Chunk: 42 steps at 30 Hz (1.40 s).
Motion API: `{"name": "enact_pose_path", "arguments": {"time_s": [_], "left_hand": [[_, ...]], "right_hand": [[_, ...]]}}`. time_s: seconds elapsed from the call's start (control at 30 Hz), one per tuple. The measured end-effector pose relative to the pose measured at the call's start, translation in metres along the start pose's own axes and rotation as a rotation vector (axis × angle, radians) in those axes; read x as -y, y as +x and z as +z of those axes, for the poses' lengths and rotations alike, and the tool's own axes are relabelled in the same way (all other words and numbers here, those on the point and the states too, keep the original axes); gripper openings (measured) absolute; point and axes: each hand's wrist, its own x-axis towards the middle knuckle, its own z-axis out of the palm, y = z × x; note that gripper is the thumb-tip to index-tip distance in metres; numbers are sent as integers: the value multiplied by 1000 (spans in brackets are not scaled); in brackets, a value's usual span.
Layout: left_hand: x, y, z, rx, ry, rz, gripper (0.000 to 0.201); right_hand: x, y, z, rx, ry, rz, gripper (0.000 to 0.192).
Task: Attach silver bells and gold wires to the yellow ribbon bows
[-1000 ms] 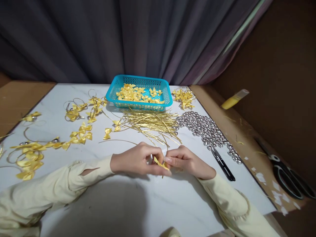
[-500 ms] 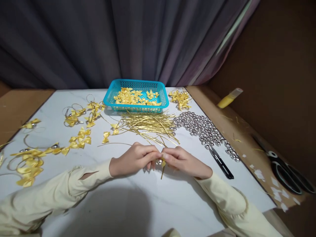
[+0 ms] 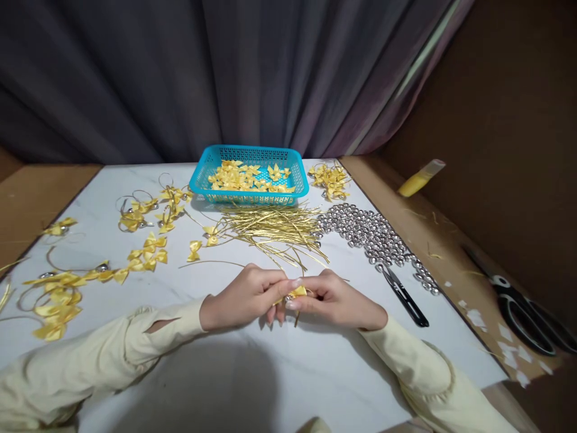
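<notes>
My left hand [image 3: 246, 297] and my right hand [image 3: 337, 299] meet fingertip to fingertip low over the white table [image 3: 252, 373]. Both pinch one small yellow ribbon bow [image 3: 297, 293], and a thin gold strand hangs down from it. A small silver bead shows just beside the bow between the fingers. Cream sleeves cover both of my forearms.
A blue basket [image 3: 249, 177] of yellow bows stands at the back. In front of it lie a bundle of gold wires [image 3: 274, 231] and a heap of silver beads [image 3: 374, 234]. Black thread snips [image 3: 403, 296] lie to my right, large scissors [image 3: 523, 316] farther right. Finished bows [image 3: 58, 294] lie at the left.
The bow, spread out between my fingertips a second ago, is now bunched tightly between both hands. My hands have closed together and stayed over the same spot.
</notes>
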Motion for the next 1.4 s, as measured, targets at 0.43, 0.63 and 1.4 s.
{"name": "enact_pose_path", "arguments": {"time_s": [0.43, 0.63, 1.4], "left_hand": [[-7, 6, -13, 233, -104, 98, 28], [-11, 6, -18, 269, -1, 209, 26], [-5, -2, -8, 138, 104, 357, 23]], "right_hand": [[-12, -5, -10, 40, 228, 66, 33], [-14, -8, -12, 50, 308, 105, 36], [-6, -11, -16, -83, 146, 64, 38]]}}
